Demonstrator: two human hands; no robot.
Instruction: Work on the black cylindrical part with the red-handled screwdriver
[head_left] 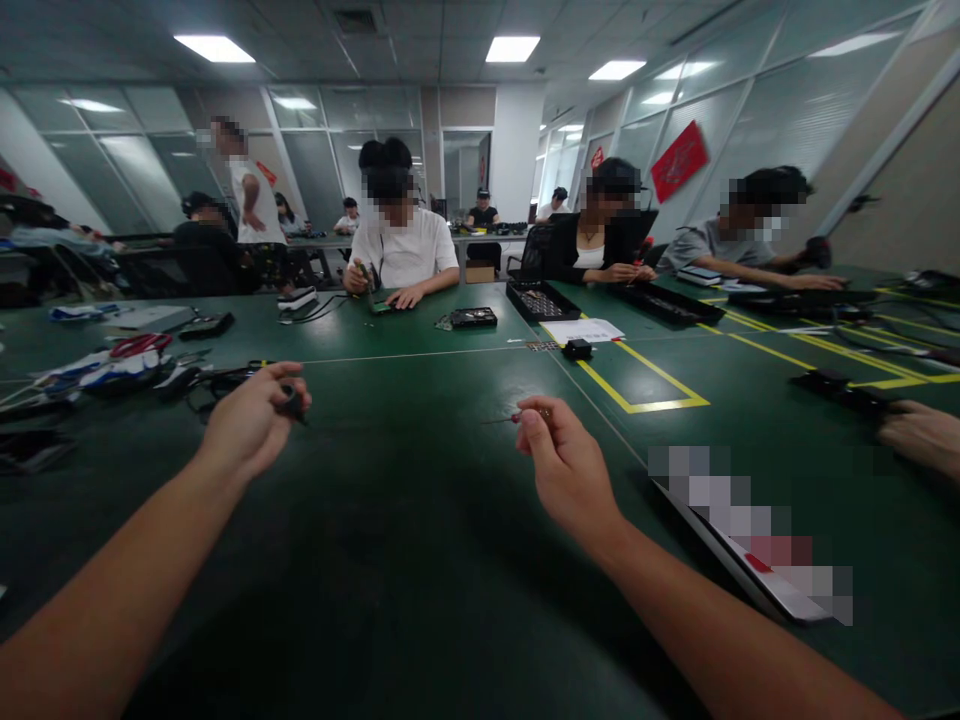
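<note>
Above the green table, my right hand (568,458) is closed around a small screwdriver (501,420). Its thin shaft points left, and the handle is mostly covered by my fingers. My left hand (251,425) is curled around a small black object (292,402) with a tapered end, whose kind I cannot make out. Dark cables and a black item (217,385) lie just behind my left hand. A wide gap separates the two hands.
Tangled cables and blue-white gloves (127,362) lie at the left. Across the table (420,390) sit a hard drive (474,317), a small black block (577,349) and black trays (544,300). A pixelated flat item (739,545) is at right. Co-workers sit opposite; another person's hand (919,435) reaches in.
</note>
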